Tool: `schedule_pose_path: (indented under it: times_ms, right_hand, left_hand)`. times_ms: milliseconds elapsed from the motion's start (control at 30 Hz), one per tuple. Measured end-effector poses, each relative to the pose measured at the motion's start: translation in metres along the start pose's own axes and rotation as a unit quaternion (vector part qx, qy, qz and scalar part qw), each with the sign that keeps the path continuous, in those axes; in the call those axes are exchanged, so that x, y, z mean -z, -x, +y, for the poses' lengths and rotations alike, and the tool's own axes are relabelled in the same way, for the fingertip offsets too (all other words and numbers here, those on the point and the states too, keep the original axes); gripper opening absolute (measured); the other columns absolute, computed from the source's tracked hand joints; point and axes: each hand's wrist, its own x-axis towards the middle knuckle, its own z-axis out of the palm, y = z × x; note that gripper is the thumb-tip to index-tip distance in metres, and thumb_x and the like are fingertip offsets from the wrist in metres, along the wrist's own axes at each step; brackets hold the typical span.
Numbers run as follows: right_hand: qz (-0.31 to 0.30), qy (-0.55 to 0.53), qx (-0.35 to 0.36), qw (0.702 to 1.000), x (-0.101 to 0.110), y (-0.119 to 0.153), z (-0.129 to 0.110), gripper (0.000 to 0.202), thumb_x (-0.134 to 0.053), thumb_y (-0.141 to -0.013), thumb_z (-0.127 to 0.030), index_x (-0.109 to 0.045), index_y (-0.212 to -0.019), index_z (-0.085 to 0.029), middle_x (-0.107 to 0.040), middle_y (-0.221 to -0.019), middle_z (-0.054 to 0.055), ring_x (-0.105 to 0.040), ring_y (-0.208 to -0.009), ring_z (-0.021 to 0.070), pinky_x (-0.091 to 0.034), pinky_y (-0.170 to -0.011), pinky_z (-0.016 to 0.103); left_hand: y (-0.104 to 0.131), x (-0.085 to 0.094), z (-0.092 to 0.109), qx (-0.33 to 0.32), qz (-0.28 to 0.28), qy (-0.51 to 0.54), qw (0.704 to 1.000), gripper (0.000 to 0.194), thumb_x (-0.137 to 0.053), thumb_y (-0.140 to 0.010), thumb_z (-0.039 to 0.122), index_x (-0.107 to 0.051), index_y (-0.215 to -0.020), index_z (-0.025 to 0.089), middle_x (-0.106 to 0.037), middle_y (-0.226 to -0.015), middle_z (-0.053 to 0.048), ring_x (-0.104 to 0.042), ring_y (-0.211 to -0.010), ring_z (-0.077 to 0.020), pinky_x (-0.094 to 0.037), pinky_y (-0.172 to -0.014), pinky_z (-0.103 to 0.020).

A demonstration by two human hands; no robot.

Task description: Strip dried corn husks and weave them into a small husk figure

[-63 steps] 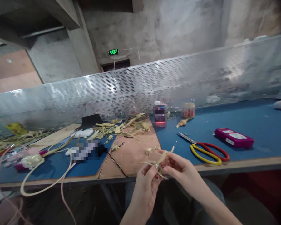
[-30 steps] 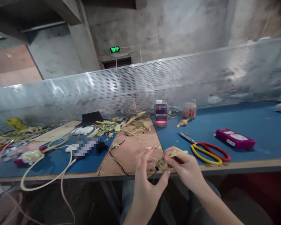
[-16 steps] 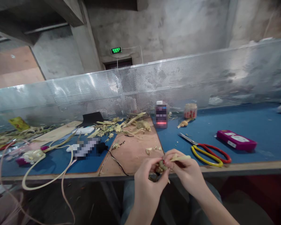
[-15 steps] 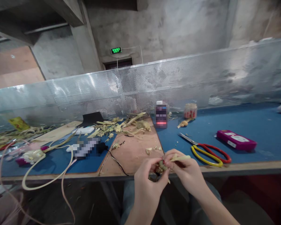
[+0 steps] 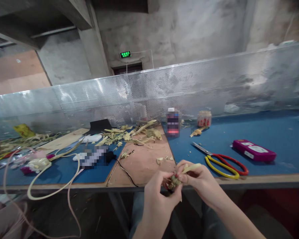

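Note:
At the table's front edge, my left hand is closed around a small greenish-yellow bundle of dried plant strips with a touch of dark red. Its exact form is partly covered by my fingers. My right hand pinches at the bundle's upper right side. A pale yellow husk strip sticks out to the right between its fingers. Right of my hands, scissors with one red and one yellow handle lie on the blue tabletop, blades slightly apart.
Husk scraps are heaped on the brown board. A blurred bottle, a jar and a purple packet stand or lie to the right. At left, looped pale cords overhang the edge. A perforated metal screen closes off the back.
My left hand has turned slightly, and more of the bundle shows between my fingers. My right hand still pinches at it. The whole view has shifted a little.

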Motion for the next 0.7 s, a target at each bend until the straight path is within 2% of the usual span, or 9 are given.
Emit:
schedule_pose_path:
  times_ms: [100, 267, 467, 533, 600, 700]
  right_hand:
    - [-0.021, -0.016, -0.023, 0.999, 0.000, -0.001, -0.003, 0.011, -0.069, -0.069, -0.025, -0.065, -0.067, -0.015, -0.050, -0.075, 0.001, -0.050, -0.060, 0.0094, -0.043, -0.055, 0.023]
    - [0.008, -0.001, -0.026, 1.000, 0.000, -0.002, -0.003, 0.015, -0.071, -0.066, -0.028, -0.065, -0.062, -0.014, -0.047, -0.078, 0.001, -0.048, -0.063, 0.0090, -0.042, -0.056, 0.022]
    - [0.011, 0.011, -0.026, 1.000, -0.003, -0.004, -0.003, 0.016, -0.071, -0.066, -0.029, -0.065, -0.061, -0.015, -0.042, -0.081, 0.001, -0.048, -0.070, 0.0105, -0.045, -0.064, 0.023]
    - [0.008, 0.022, -0.019, 1.000, -0.004, -0.003, -0.004, 0.015, -0.070, -0.067, -0.029, -0.066, -0.061, -0.015, -0.040, -0.082, 0.001, -0.047, -0.071, 0.0107, -0.045, -0.065, 0.023]
    - [0.009, 0.040, -0.011, 0.999, -0.004, -0.002, -0.005, 0.014, -0.070, -0.067, -0.029, -0.066, -0.062, -0.016, -0.038, -0.083, 0.001, -0.046, -0.073, 0.0111, -0.044, -0.066, 0.023]
    - [0.005, 0.069, -0.005, 0.998, -0.003, 0.000, -0.006, 0.013, -0.070, -0.067, -0.029, -0.068, -0.064, -0.017, -0.037, -0.085, 0.001, -0.046, -0.077, 0.0119, -0.043, -0.068, 0.023]
  left_hand:
    - [0.000, 0.002, 0.001, -0.024, -0.017, -0.014, 0.999, 0.014, -0.066, -0.064, 0.022, -0.066, -0.078, 0.020, -0.065, -0.069, -0.003, -0.056, -0.061, -0.0147, -0.044, -0.062, -0.024]
    - [-0.001, 0.002, -0.002, -0.015, -0.047, -0.042, 0.998, 0.016, -0.062, -0.068, 0.021, -0.061, -0.084, 0.019, -0.063, -0.073, -0.003, -0.056, -0.064, -0.0145, -0.045, -0.063, -0.025]
    - [-0.005, 0.006, -0.003, 0.058, -0.104, 0.092, 0.989, 0.043, -0.055, -0.078, 0.028, -0.044, -0.119, 0.022, -0.060, -0.100, -0.008, -0.059, -0.082, -0.0161, -0.047, -0.072, -0.028]
    - [-0.009, 0.009, -0.003, 0.065, -0.127, 0.096, 0.985, 0.034, -0.052, -0.080, 0.031, -0.052, -0.112, 0.021, -0.058, -0.104, -0.009, -0.058, -0.087, -0.0172, -0.046, -0.074, -0.028]
    - [-0.013, 0.013, -0.003, 0.069, -0.171, 0.101, 0.978, 0.023, -0.053, -0.079, 0.032, -0.063, -0.094, 0.018, -0.055, -0.108, -0.010, -0.055, -0.095, -0.0193, -0.045, -0.077, -0.027]
    - [-0.019, 0.020, -0.001, 0.090, -0.232, 0.123, 0.961, 0.021, -0.057, -0.076, 0.033, -0.067, -0.082, 0.015, -0.053, -0.110, -0.010, -0.054, -0.098, -0.0212, -0.044, -0.080, -0.027]
